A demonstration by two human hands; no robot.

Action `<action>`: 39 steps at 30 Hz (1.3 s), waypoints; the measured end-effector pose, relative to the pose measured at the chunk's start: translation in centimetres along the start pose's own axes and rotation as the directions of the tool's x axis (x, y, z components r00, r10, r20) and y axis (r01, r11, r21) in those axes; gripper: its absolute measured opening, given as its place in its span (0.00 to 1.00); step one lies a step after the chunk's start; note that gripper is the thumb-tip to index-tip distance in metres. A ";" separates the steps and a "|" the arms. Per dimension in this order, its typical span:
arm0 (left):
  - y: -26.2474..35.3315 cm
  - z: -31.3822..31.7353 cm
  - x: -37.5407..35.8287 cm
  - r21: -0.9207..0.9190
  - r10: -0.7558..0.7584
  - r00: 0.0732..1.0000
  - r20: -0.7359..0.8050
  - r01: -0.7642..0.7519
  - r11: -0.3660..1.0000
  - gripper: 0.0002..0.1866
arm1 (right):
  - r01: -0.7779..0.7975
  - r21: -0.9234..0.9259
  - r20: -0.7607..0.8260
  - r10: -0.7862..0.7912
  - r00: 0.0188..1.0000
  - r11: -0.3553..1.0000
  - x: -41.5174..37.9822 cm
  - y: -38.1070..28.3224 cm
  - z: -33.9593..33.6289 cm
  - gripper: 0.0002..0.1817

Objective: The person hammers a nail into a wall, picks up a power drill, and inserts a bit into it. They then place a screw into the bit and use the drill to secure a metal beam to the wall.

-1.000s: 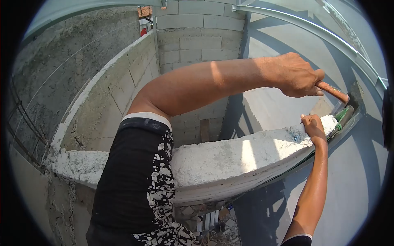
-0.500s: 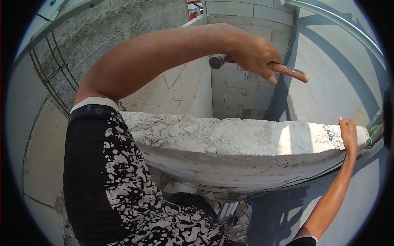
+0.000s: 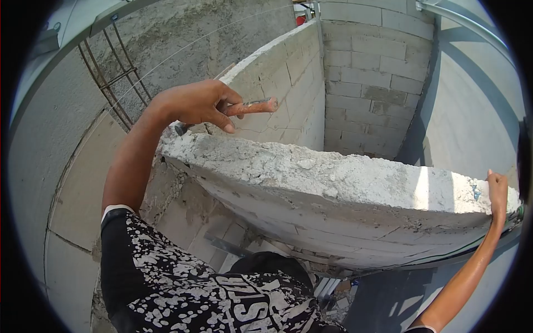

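Observation:
My left hand (image 3: 194, 105) is closed around a hammer (image 3: 258, 106) with a worn, reddish-brown handle. The handle's end points right, and the dark hammer head (image 3: 181, 129) shows below my wrist, close to the left end of a block wall (image 3: 311, 169). That wall's top is rough, pale and crumbly. Far to the right, my right hand (image 3: 498, 191) grips the top edge of the same wall, with its fingers partly hidden behind it.
Steel rebar (image 3: 114, 77) stands at the left beside a rough concrete face. Behind, a second block wall (image 3: 288, 66) meets a taller block wall (image 3: 377, 72). A green hose (image 3: 466, 241) runs along the right. Rubble (image 3: 336, 302) and pipes lie below.
My left hand has swung left and down with the hammer, from above the wall's middle to near its left end. My right hand keeps its hold while the view has shifted left.

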State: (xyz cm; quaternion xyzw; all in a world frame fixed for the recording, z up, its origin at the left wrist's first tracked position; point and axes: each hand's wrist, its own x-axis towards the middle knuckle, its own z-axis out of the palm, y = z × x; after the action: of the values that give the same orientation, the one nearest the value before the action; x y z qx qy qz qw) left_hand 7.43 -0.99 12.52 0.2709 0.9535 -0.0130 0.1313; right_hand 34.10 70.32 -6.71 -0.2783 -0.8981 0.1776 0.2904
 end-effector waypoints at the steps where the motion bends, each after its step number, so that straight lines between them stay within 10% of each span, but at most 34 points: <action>1: -0.9 0.4 -0.6 0.008 -0.062 0.998 -0.016 0.062 0.998 0.27 | 0.004 -0.011 -0.008 -0.004 1.000 1.000 0.1 0.2 0.1 0.25; 14: -8.6 4.9 -4.9 -0.119 -0.109 0.967 -0.232 0.083 0.989 0.23 | -0.089 0.018 0.010 0.089 0.996 0.996 -1.5 -3.8 -0.8 0.26; 20: -12.2 4.4 -3.1 -0.153 -0.105 0.994 -0.009 0.102 0.983 0.28 | -0.267 -0.068 -0.018 0.267 0.964 0.961 -3.9 -9.6 -2.1 0.29; 26: -5.4 2.0 -0.1 -0.142 0.203 0.935 -0.291 -0.252 0.957 0.48 | -0.248 -0.025 -0.068 0.246 0.967 0.969 -4.2 -9.7 -1.9 0.28; 29: 8.8 -1.5 2.6 -0.032 0.458 0.817 -0.350 -0.499 0.866 0.50 | -0.265 -0.080 -0.035 0.263 0.964 0.961 -4.3 -9.9 -2.3 0.23; 32: 20.4 -3.0 8.1 0.265 0.870 0.408 -0.277 -0.838 0.478 0.41 | -0.285 -0.097 -0.069 0.279 0.958 0.954 -4.9 -10.8 -2.8 0.20; 39: 47.8 0.4 16.2 -0.080 0.979 -0.024 -0.201 -0.996 -0.041 0.41 | -0.312 -0.130 -0.016 0.312 0.950 0.941 -5.3 -11.6 -4.1 0.20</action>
State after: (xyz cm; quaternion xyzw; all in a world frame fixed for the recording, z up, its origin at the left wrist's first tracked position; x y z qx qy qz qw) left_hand 19.06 48.05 10.20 0.8557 0.4725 0.1919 0.0880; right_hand 35.65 58.69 -0.26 -0.4348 -0.8532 0.1630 0.2375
